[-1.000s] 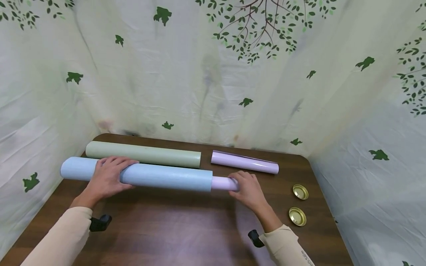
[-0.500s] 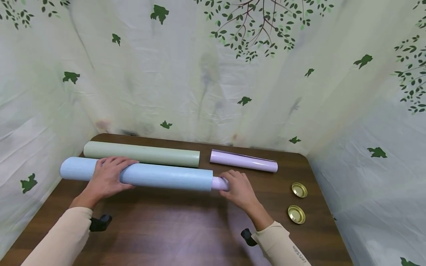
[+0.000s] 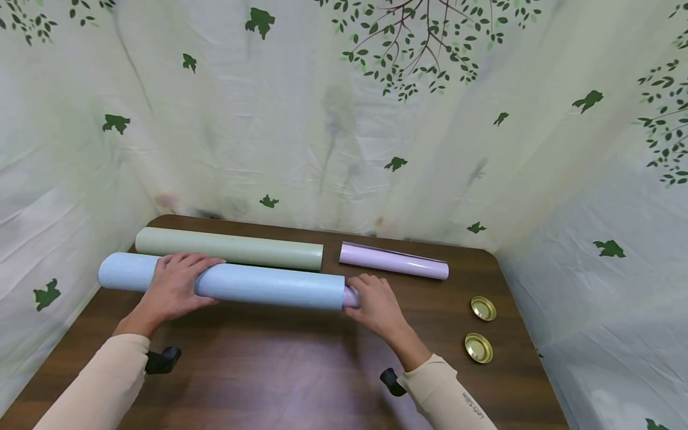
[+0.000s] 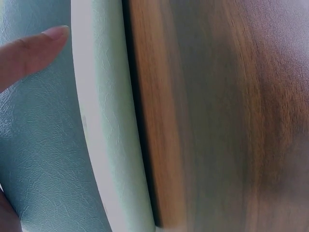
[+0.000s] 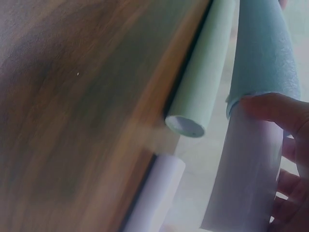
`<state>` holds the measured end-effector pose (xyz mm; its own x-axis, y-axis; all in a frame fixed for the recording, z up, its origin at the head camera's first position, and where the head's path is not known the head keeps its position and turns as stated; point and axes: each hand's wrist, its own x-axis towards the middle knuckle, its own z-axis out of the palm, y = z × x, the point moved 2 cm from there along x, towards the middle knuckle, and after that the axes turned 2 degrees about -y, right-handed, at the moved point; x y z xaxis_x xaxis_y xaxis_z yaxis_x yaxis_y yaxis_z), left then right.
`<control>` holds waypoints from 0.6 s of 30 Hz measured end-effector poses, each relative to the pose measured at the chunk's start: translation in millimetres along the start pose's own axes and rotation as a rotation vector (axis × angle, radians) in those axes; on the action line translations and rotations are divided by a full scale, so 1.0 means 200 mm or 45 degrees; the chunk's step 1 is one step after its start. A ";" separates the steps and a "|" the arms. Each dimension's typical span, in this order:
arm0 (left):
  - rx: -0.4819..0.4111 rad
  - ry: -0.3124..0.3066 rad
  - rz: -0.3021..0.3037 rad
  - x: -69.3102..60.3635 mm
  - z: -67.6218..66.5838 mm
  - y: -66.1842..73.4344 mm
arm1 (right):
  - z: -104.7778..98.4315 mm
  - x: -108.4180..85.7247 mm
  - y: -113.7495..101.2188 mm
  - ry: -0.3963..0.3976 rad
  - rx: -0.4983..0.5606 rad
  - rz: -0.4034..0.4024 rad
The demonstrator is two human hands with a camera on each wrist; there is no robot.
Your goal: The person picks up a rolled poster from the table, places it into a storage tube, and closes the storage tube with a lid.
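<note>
A long light blue tube [image 3: 279, 286] is held level above the table, its right end around a thin lilac roll [image 3: 350, 297]. My left hand [image 3: 176, 285] grips the blue tube left of its middle, and the thumb [image 4: 36, 53] lies along its textured surface in the left wrist view. At the other end my right hand [image 3: 376, 303] holds the lilac roll, of which only a short piece shows in the head view. The right wrist view has that thumb [image 5: 265, 106] right at the blue tube's rim, with the fingers curled behind the roll.
A pale green tube [image 3: 231, 248] lies along the back of the brown table [image 3: 258, 370]. To its right is a second lilac roll [image 3: 393, 261]. Two small gold dishes [image 3: 484, 309] sit at the right side. A leaf-printed curtain [image 3: 301, 119] surrounds the table.
My right hand has moved left, and the lilac roll has slid further into the blue tube, so less of it shows. My left hand and the blue tube have stayed nearly still.
</note>
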<state>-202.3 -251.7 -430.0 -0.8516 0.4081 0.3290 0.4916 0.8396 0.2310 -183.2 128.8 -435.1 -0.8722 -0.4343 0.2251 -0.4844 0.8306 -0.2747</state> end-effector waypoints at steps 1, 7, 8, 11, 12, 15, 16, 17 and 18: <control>0.000 0.002 0.000 0.00 0.00 0.00 | 0.00 0.00 0.00 0.001 -0.002 0.001; 0.011 -0.005 -0.004 0.00 0.00 -0.01 | 0.00 0.02 -0.01 0.018 -0.017 -0.009; 0.012 -0.007 -0.004 0.00 0.00 -0.01 | 0.00 0.02 -0.01 0.020 -0.020 -0.011; 0.014 -0.008 -0.003 0.00 0.00 -0.01 | 0.01 0.02 -0.01 0.022 -0.032 -0.020; 0.014 -0.008 -0.002 0.00 0.00 -0.01 | 0.01 0.02 -0.01 0.023 -0.033 -0.023; 0.017 0.001 0.003 0.00 0.00 -0.01 | 0.01 0.02 0.00 0.014 -0.032 -0.029; 0.019 0.004 0.007 0.00 0.00 -0.01 | 0.00 0.02 0.00 0.010 -0.024 -0.028; 0.020 0.006 0.010 0.01 0.00 0.00 | 0.00 0.01 0.00 0.006 -0.021 -0.027; 0.021 0.008 0.013 0.01 0.00 0.00 | 0.00 0.01 0.01 0.002 -0.014 -0.028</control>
<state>-203.9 -251.4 -430.4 -0.8453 0.4145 0.3371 0.4973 0.8411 0.2127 -185.7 128.9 -435.8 -0.8614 -0.4516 0.2324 -0.5024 0.8247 -0.2598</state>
